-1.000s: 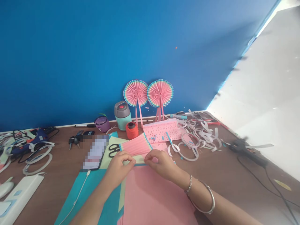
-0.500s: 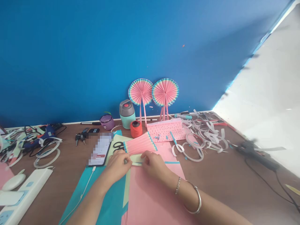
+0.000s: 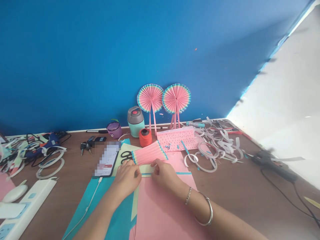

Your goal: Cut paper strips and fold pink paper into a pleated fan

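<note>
A large pink paper sheet (image 3: pixel 167 210) lies in front of me, its far edge carrying a pale yellow strip (image 3: pixel 146 168) and a thin blue strip (image 3: pixel 183 173). My left hand (image 3: pixel 128 177) is closed at the left end of the yellow strip, fingers curled down on it. Farther right along the same edge, my right hand (image 3: pixel 163 173) pinches the paper between thumb and fingers. Just beyond both hands lies a pleated pink paper piece (image 3: pixel 149 153) with blue-and-yellow edges. Black-handled scissors (image 3: pixel 126 155) rest left of it, partly covered.
Two round pink paper fans (image 3: pixel 176 98) lean against the blue wall. A flask (image 3: pixel 136 125), a red spool-like object (image 3: pixel 145 137) and a patterned pink sheet (image 3: pixel 177 138) stand or lie ahead. Curled white strips (image 3: pixel 225 145) are at right; a phone (image 3: pixel 107 161) and power strip (image 3: pixel 27 208) at left.
The yellow and blue strips between my hands now lie straighter and flatter, with more of the blue line showing. Both hands have shifted only slightly.
</note>
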{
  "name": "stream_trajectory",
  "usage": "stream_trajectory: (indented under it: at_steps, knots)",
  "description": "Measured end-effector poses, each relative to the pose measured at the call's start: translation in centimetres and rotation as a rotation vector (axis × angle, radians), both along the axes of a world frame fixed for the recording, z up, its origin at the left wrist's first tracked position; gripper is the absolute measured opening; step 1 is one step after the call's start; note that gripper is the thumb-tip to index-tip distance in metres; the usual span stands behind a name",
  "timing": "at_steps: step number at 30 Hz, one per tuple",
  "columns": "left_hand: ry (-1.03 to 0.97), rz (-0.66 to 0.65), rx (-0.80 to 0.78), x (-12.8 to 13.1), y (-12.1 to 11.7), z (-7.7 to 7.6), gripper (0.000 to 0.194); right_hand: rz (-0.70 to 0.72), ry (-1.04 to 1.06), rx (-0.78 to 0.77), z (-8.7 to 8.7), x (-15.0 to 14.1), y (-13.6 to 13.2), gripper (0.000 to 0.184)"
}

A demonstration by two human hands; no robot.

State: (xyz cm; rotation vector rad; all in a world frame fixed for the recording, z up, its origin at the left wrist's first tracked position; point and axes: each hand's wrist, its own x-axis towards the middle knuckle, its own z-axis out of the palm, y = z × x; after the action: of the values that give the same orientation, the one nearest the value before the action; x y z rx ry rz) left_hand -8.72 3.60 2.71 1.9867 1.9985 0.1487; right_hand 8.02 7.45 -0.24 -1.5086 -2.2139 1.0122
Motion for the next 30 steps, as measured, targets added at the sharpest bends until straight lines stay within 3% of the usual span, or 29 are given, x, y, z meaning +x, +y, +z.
stream_trajectory:
  at_steps: [30]
  knots:
    - [0.142, -0.045, 0.056, 1.00, -0.57, -0.28, 0.022, -0.006, -0.076, 0.028, -0.06, -0.39, -0.03, 0.041]
